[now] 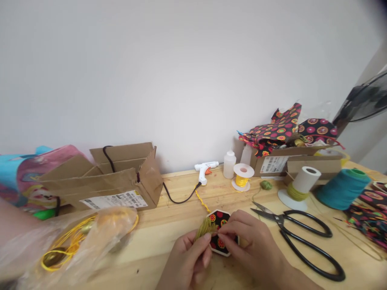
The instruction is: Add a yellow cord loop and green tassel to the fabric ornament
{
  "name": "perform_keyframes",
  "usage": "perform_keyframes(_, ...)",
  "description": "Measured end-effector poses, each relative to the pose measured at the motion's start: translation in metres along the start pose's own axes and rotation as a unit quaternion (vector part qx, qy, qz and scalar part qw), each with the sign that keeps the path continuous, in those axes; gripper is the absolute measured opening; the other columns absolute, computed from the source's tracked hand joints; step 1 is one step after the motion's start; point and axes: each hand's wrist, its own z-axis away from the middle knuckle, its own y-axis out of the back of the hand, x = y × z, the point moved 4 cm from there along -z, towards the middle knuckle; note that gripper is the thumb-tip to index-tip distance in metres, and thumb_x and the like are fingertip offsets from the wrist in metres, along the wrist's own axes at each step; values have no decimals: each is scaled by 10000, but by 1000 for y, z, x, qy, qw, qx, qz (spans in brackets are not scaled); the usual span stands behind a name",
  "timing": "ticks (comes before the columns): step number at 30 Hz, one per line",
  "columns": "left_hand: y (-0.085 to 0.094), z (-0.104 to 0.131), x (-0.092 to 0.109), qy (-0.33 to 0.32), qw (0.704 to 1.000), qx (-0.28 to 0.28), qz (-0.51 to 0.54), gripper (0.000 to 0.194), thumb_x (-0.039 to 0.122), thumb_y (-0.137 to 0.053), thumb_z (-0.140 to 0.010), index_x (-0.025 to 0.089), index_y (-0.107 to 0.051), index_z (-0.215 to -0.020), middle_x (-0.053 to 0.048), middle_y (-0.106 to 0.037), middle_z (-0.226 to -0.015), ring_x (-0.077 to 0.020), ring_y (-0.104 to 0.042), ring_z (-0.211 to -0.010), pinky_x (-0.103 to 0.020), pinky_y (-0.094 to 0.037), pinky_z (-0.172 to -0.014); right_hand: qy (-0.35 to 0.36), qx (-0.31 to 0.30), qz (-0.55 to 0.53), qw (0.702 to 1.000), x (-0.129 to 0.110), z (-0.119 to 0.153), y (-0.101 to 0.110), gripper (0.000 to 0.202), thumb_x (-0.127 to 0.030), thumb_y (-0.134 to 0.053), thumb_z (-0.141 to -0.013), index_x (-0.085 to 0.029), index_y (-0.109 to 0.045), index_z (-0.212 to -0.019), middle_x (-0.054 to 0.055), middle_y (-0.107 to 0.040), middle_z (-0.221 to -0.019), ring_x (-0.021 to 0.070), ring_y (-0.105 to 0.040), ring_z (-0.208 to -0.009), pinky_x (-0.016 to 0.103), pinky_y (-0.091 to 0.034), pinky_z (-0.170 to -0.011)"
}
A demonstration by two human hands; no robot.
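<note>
My left hand (193, 255) pinches a bundle of olive-green cord (205, 227) between thumb and fingers. Close beside it, my right hand (249, 237) has its thumb and forefinger pressed together at the bundle's right side, on what looks like a thin strand of the same cord. Beneath both hands lies an octagonal piece with black patterned fabric (220, 216) and a pale rim, partly covered by my fingers. A twisted yellow cord (202, 200) runs away from its top edge. To the right of my right hand rest black-handled scissors (281, 219), blades apart.
A white glue gun (203, 173), a plastic bottle (229, 165) and a yellow cord spool (242, 179) stand at the back. Cardboard boxes (111, 183) flank them. Right are an olive cord spool (298, 191) and a teal thread cone (341, 189). A plastic bag (111, 221) lies left.
</note>
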Motion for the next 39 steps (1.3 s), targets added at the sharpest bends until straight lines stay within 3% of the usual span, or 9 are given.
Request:
perform_keyframes(6, 5, -1, -3, 10, 999, 33, -28, 285, 359, -619, -612, 165, -455, -481, 106, -348, -307, -11, -173, -282, -158, -74, -300, -22, 30, 39, 999, 2, -3, 10, 129, -134, -519, -725, -190, -611, -653, 11, -536, -570, 120, -488, -540, 213, -377, -485)
perform_keyframes(13, 3, 2, -4, -12, 997, 34, -68, 296, 383, -589, -648, 173, -457, -486, 117, -300, -282, -20, -165, -273, -184, -67, -320, 64, 35, 24, 997, -13, -2, 7, 131, -90, -521, -694, -168, -585, -610, 12, -531, -543, 109, -466, -521, 205, -359, -471)
perform_keyframes(24, 2, 2, -4, -14, 994, 55, -89, 270, 400, -604, -628, 171, -511, -519, 111, -320, -305, -33, -178, -291, -209, -73, -350, 38, 58, 64, 996, -7, -3, 9, 131, -93, -517, -675, -172, -590, -598, 9, -518, -527, 110, -457, -503, 203, -343, -449)
perform_keyframes(31, 0, 3, -4, -28, 995, 48, -85, 297, 384, -589, -648, 176, -466, -475, 106, -307, -314, -40, -187, -313, -223, -72, -383, 76, 47, 53, 995, -15, -3, 6, 152, -94, -512, -673, -171, -588, -567, 9, -512, -504, 108, -447, -483, 203, -344, -441)
perform_keyframes(39, -1, 4, -1, -30, 993, 52, -103, 304, 412, -578, -649, 179, -464, -488, 111, -296, -303, -39, -180, -294, -221, -55, -362, 42, 58, 76, 995, -10, -5, 8, 153, -111, -503, -677, -172, -588, -566, 7, -509, -503, 108, -454, -484, 200, -347, -436)
